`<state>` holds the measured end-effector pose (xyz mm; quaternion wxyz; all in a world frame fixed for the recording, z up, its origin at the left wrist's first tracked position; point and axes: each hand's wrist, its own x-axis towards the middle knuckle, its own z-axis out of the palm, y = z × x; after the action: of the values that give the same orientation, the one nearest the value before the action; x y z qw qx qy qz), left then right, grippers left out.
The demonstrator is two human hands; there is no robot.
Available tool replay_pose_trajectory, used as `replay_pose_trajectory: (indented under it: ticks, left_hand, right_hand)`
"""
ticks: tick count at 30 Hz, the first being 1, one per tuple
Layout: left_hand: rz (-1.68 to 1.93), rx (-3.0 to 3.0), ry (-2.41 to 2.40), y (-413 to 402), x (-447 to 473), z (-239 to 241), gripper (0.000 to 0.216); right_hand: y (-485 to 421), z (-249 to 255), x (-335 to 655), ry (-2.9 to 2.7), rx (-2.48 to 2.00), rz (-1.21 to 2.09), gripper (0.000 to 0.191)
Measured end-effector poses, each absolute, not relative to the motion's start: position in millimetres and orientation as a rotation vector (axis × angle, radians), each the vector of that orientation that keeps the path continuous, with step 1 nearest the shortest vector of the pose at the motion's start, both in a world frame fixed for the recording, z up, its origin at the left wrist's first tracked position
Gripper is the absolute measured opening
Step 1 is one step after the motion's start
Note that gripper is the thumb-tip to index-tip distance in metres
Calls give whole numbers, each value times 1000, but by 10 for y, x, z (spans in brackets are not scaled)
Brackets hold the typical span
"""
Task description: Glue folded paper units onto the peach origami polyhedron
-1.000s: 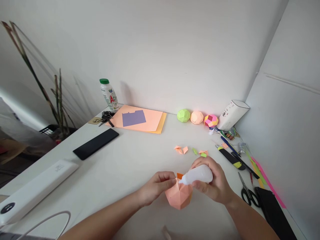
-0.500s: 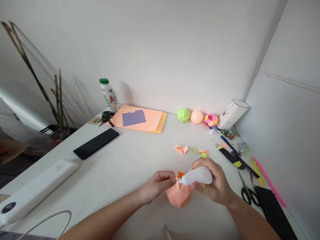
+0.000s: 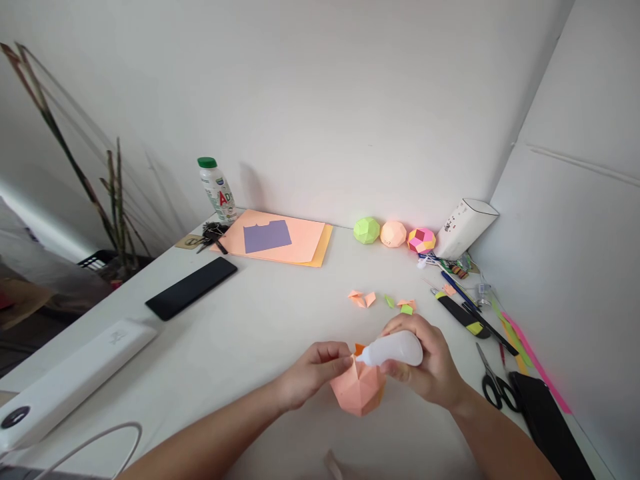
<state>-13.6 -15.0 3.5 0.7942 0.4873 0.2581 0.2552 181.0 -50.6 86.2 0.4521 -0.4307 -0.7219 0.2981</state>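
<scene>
Low in the middle of the head view, my left hand (image 3: 315, 373) pinches the upper left edge of a faceted peach paper ball (image 3: 359, 390) with thumb and fingers. Orange paper shows at the ball's open top. My right hand (image 3: 433, 367) is wrapped round a white squeeze glue bottle (image 3: 397, 349), tilted with its nozzle pointing left. The nozzle tip is at the ball's top edge, close to my left fingertips; whether glue is coming out is too small to tell. Small folded peach and green paper scraps (image 3: 370, 299) lie just beyond my hands.
Three finished-looking paper balls (image 3: 393, 234) stand along the wall beside a white paper tube (image 3: 465, 228). On the right lie a utility knife (image 3: 463, 315), scissors (image 3: 495, 381) and a black case (image 3: 550, 423). Leftward are paper sheets (image 3: 305, 240), keys (image 3: 214, 233), a bottle (image 3: 219, 193) and a phone (image 3: 193, 288).
The glue bottle and my right hand have shifted very slightly left, with the nozzle still at the ball's top edge. My left hand keeps its pinch on the ball.
</scene>
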Motion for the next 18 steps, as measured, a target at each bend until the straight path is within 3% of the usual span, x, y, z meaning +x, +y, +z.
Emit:
replay_pose_trajectory:
  ticks: [18]
  left_hand:
    - [573,1042,522,-150,-148,30,27]
  right_hand:
    - [-528,866,1804,-1789,-1032,715,25]
